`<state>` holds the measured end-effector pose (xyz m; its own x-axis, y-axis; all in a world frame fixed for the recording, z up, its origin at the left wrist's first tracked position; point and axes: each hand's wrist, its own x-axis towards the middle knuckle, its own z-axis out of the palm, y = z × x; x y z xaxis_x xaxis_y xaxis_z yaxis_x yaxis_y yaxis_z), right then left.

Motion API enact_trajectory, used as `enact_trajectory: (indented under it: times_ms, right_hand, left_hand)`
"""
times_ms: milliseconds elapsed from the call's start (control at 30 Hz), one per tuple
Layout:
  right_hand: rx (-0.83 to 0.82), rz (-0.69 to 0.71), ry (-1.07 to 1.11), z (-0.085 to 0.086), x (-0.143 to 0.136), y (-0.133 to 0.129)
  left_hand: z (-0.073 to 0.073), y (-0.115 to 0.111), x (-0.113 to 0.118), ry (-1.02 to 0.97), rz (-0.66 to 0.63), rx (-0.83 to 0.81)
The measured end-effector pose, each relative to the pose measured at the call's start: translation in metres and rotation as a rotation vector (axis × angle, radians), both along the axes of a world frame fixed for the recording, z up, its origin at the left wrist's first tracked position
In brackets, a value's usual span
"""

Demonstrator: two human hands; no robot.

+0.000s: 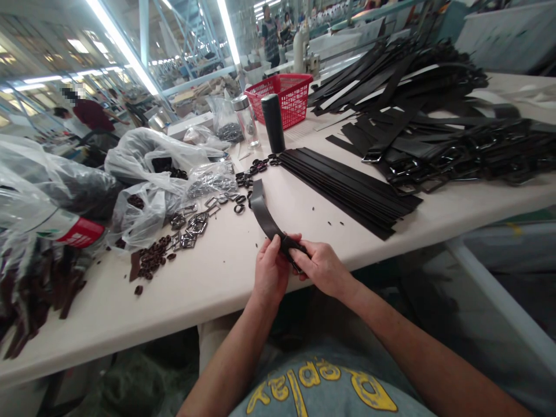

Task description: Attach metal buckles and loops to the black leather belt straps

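A black belt strap (264, 215) curves up and away from my two hands, its far end over the table. My left hand (271, 267) is closed on the strap, thumb pressed on its top side. Close beside it, my right hand (319, 265) grips the near end, where a dark buckle seems to sit, mostly hidden by my fingers. Left of my hands lie loose metal buckles (193, 229) and small brown belt loops (152, 259). Black loops (240, 207) are scattered past the strap. A neat row of black straps (347, 188) lies to the right.
Clear plastic bags (147, 153) of parts and brown straps (39, 289) fill the left. A red basket (284, 98), a dark bottle (273, 124) and a glass bottle (246, 123) stand at the back. Buckled belts (452, 150) are heaped at right. People are in the distance.
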<state>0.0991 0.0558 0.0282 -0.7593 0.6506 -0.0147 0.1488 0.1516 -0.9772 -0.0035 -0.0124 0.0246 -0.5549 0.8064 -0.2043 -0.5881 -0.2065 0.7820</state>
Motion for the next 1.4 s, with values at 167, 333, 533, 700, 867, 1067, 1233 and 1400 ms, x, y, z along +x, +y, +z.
enact_trajectory:
  times_ms: [167,333,533,700,867,1067,1233,1400]
  right_hand:
    - [0.175,-0.001,-0.103,0.002,-0.005,0.004]
    - [0.294,-0.033,-0.187,0.006,-0.007,0.002]
    - [0.351,-0.056,-0.25,0.009,-0.008,-0.002]
    - [0.258,-0.026,-0.106,-0.005,-0.002,0.0]
    - [0.019,-0.007,0.055,-0.014,0.007,-0.001]
    - [-0.158,0.047,0.152,-0.023,0.011,0.001]
    - [-0.248,0.08,0.18,-0.023,0.012,0.003]
    - [-0.313,0.1,0.196,-0.022,0.011,0.006]
  left_hand:
    - [-0.002,0.0,-0.004,-0.052,0.0,0.044]
    - [-0.001,-0.001,-0.001,0.004,0.029,0.034]
    - [0.0,0.0,0.002,0.111,0.029,0.001]
    - [-0.003,0.0,0.003,0.18,-0.034,-0.045]
    - [0.001,-0.007,0.007,0.19,-0.159,-0.045]
    - [-0.006,-0.016,0.008,0.134,-0.192,-0.027]
    - [-0.013,-0.017,0.007,0.098,-0.203,-0.044]
    - [-0.013,-0.016,0.004,0.08,-0.228,-0.029]
